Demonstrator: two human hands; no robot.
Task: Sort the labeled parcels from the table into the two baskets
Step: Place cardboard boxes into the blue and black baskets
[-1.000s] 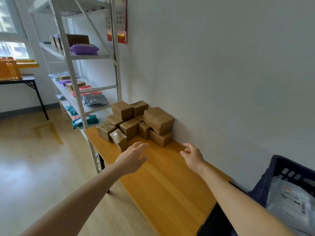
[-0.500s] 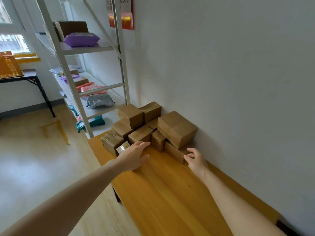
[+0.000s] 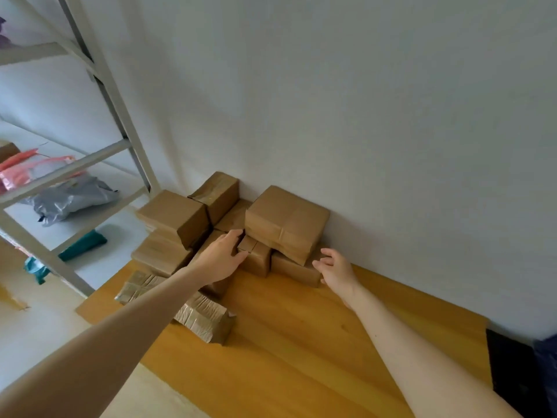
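Head view: both bare arms reach forward over a wooden table (image 3: 301, 351) toward a pile of brown parcels (image 3: 193, 236) stacked against the white wall.

The left hand (image 3: 221, 260) lies palm down with its fingers nearly straight and together. The fingertips reach into the gap in the middle of the pile, and the thumb touches the near top edge of a small parcel (image 3: 256, 259) just to its right. It pinches nothing.

The right hand (image 3: 336, 268) hovers with its fingers spread and loosely curled, holding nothing. It is just beside the right end of a low parcel (image 3: 294, 271); whether it touches it I cannot tell. A large parcel (image 3: 286, 220) rests on top of the low one, up and left of this hand.

Under the left forearm lies a heavily taped parcel (image 3: 205, 321), and a flatter taped one (image 3: 137, 286) sits left of that arm.

Far left of both hands stands a metal shelf rack (image 3: 120, 116) holding a grey bag (image 3: 70, 197).
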